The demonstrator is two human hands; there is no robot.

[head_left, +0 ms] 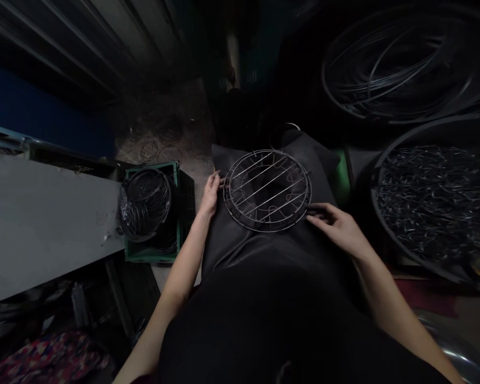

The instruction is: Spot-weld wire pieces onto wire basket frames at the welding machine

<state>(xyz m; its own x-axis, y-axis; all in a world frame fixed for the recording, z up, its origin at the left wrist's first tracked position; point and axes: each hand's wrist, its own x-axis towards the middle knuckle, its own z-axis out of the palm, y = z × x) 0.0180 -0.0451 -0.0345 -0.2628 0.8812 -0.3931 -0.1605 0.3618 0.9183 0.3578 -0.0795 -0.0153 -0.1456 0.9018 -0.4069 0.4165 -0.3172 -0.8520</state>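
A round wire rack [269, 186] with parallel bars across a double ring lies level over the dark apron [240, 248] on my lap. Bent wire loops show beneath its bars. At the rack's left rim is my left hand [210, 194], thumb up and fingers reaching under the edge. My right hand [338, 226] grips the rim at the lower right between thumb and fingers. Some fingertips of both hands are hidden or dark.
To the left, a green crate [178, 208] holds a bundle of round wire pieces [146, 202] beside a grey tabletop [48, 218]. On the right stand a large tub of small bent wires [432, 208] and a container of long wire hoops [400, 74].
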